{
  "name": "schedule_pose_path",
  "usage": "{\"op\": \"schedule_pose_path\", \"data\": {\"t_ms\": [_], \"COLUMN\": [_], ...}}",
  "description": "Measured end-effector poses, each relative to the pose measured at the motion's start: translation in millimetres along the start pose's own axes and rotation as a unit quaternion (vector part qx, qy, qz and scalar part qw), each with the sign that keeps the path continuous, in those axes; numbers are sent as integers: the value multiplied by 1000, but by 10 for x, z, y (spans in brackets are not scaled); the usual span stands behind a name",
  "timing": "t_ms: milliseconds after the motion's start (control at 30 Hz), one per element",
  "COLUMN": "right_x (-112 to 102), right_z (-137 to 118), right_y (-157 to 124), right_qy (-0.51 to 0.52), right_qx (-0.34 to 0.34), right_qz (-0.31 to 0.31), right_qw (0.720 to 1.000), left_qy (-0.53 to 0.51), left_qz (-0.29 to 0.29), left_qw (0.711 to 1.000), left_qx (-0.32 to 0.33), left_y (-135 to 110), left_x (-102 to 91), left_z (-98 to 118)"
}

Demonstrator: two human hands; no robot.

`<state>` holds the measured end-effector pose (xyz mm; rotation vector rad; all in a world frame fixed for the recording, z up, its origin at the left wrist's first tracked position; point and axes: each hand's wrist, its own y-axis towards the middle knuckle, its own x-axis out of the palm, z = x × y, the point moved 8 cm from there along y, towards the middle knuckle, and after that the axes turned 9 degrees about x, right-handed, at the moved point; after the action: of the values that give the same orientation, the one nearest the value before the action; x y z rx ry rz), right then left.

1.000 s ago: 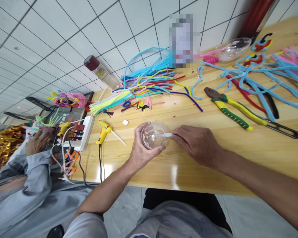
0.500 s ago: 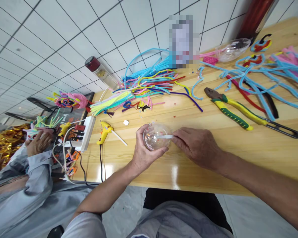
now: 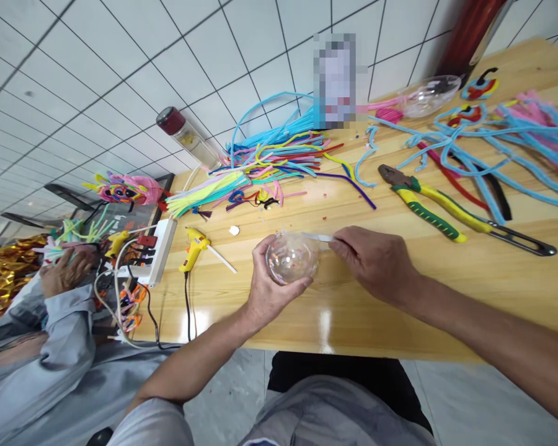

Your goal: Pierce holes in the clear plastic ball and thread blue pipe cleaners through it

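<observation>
Both hands are busy at the front of the desk (image 3: pixel 446 285). The left hand (image 3: pixel 270 291) is wrapped round a clear dome (image 3: pixel 292 257) with coloured bits inside. The right hand (image 3: pixel 376 263) pinches a thin pale stick (image 3: pixel 318 237), its tip at the dome's far rim. A yellow glue gun (image 3: pixel 193 244) lies off to the left.

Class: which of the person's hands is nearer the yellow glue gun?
Left. The left hand, cupping the clear bowl, sits right of the glue gun; the right hand lies farther right, beyond the bowl.
</observation>
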<state>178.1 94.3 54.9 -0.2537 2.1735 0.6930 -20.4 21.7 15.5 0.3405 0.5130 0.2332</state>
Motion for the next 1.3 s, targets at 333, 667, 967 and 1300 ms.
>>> {"op": "schedule_pose_path", "data": {"t_ms": [333,667,967,1300], "right_x": [41,60,74,293], "right_z": [-191,-187,208,753], "right_y": [-68,-89,72,235], "right_qy": [15,6,90,398], "right_qx": [-85,-82,64,296], "right_qz": [-25,-35,-51,-112], "right_qw": [996,996,993,861], "left_qy": [-6,-7,-5,-90], "left_qz": [-4,-3,-1,49], "left_qw": [1000,1000,1000,990], "left_qx": [8,-6,8,-96], "left_y": [14,16,13,154], "left_x": [27,23,21,-57], "left_z": [23,14,15,-209]}}
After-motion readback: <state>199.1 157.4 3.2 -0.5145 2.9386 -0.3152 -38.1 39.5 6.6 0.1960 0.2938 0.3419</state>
